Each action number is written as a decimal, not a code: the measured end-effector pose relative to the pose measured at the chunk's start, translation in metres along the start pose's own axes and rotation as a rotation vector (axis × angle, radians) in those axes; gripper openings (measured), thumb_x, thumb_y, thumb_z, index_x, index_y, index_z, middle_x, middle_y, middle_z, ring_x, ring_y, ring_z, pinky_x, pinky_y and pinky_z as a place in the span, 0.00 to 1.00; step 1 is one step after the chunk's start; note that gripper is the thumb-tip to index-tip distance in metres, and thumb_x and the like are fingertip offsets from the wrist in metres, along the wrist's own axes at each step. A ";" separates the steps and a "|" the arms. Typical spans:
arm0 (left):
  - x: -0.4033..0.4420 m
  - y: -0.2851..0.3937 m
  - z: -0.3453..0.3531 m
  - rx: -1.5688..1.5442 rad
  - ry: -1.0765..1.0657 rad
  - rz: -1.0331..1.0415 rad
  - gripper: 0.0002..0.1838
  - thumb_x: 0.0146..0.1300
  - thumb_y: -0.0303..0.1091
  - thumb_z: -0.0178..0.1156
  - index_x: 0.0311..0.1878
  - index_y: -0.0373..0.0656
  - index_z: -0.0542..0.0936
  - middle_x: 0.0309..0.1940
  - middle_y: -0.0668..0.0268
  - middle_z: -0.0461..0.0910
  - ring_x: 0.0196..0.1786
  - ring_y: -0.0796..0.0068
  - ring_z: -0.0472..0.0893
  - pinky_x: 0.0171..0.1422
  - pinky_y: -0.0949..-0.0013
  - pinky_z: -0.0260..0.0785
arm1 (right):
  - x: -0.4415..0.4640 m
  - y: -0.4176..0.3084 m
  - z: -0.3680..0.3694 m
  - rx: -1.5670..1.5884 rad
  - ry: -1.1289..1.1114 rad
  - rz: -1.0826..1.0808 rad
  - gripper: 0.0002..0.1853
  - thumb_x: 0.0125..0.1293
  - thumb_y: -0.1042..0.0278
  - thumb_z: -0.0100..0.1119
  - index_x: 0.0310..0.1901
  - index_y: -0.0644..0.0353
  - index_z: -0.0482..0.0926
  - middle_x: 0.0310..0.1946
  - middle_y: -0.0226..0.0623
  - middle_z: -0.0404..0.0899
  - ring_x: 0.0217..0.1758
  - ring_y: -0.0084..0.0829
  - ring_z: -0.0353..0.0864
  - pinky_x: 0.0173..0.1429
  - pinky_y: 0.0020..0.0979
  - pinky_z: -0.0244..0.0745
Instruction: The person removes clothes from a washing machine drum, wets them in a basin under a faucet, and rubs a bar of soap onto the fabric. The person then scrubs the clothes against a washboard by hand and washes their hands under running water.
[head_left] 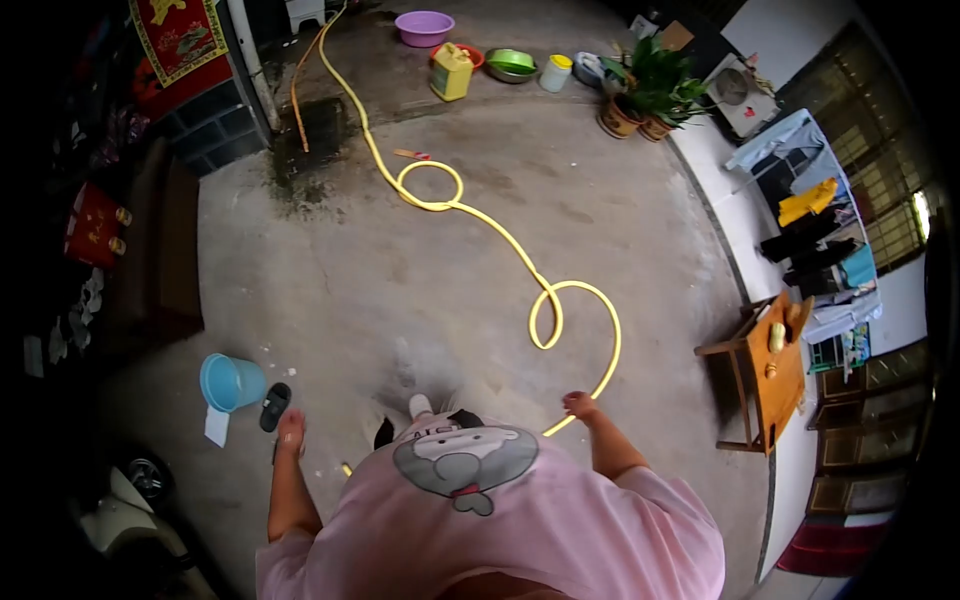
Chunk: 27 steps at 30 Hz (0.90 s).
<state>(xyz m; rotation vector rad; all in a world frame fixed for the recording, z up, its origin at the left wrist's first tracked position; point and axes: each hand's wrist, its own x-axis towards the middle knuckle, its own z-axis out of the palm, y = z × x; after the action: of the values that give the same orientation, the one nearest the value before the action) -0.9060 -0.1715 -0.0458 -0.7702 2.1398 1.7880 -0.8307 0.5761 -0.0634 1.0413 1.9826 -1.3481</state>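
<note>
My left hand hangs low at my left side, its fingers loose and nothing visible in them. Closest to it on the floor are a dark slipper and a light blue bucket. On the other side my right hand is held out with loosely bent fingers and no object visible in it. A yellow hose passes behind that wrist; whether they touch I cannot tell. The hose loops across the concrete floor, and part of it is hidden behind my body.
A wooden table stands at the right, near a clothes rack. Potted plants, a yellow jug and a purple basin are at the far side. A scooter is at lower left.
</note>
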 end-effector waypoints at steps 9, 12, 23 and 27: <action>0.304 0.308 0.156 0.305 -0.182 0.358 0.16 0.59 0.34 0.59 0.50 0.42 0.75 0.34 0.65 0.78 0.33 0.76 0.75 0.42 0.72 0.70 | 0.082 -0.179 0.011 -0.195 0.005 0.382 0.14 0.61 0.57 0.56 0.42 0.58 0.76 0.28 0.34 0.80 0.23 0.27 0.79 0.21 0.30 0.70; 0.349 0.333 0.156 0.499 -0.216 0.382 0.16 0.58 0.35 0.59 0.50 0.41 0.75 0.35 0.64 0.79 0.34 0.73 0.76 0.43 0.72 0.70 | 0.153 -0.275 0.019 -0.180 0.053 0.388 0.17 0.61 0.58 0.54 0.44 0.63 0.76 0.27 0.38 0.79 0.25 0.30 0.79 0.25 0.35 0.72; 0.507 0.316 -0.025 -0.183 0.337 -0.758 0.01 0.56 0.30 0.55 0.29 0.48 0.74 0.23 0.68 0.74 0.20 0.72 0.71 0.19 0.69 0.62 | 0.438 -0.872 0.132 0.062 -0.077 -0.581 0.13 0.63 0.63 0.54 0.39 0.66 0.76 0.29 0.34 0.77 0.31 0.24 0.76 0.36 0.27 0.75; 0.598 0.294 -0.015 -0.433 0.387 -0.825 0.06 0.59 0.36 0.51 0.30 0.47 0.74 0.24 0.67 0.74 0.23 0.71 0.72 0.22 0.67 0.61 | 0.495 -1.009 0.163 -0.384 -0.027 -0.714 0.11 0.64 0.62 0.52 0.34 0.62 0.76 0.22 0.29 0.75 0.23 0.21 0.71 0.29 0.25 0.69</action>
<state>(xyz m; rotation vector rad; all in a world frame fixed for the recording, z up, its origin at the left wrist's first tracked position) -1.5589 -0.2954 -0.1000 -1.8876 1.2387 1.6890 -1.9427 0.3645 0.0314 0.1264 2.5764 -1.1977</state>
